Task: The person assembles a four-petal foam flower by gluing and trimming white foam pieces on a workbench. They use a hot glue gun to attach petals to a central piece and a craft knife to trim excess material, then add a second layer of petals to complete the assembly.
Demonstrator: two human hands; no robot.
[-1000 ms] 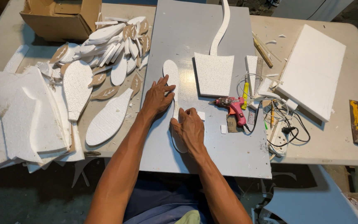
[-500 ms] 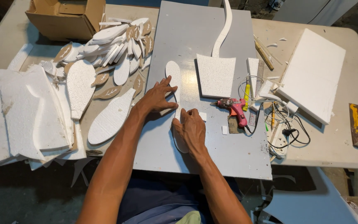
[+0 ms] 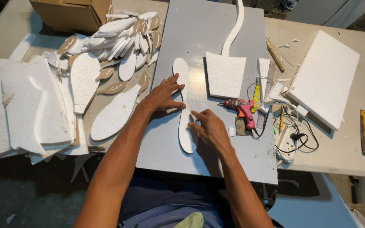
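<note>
- A long white foam leaf cutout (image 3: 183, 105) is lying at centre frame on a grey board (image 3: 208, 33), its long axis running top to bottom.
- The left hand (image 3: 162, 95) is pressing its middle from the left, fingers spread wide.
- The right hand (image 3: 208, 128), fingers loosely curled and empty, is touching the cutout's lower half from the right.

Both hands (image 3: 186, 114) flat, fingers spread.
</note>
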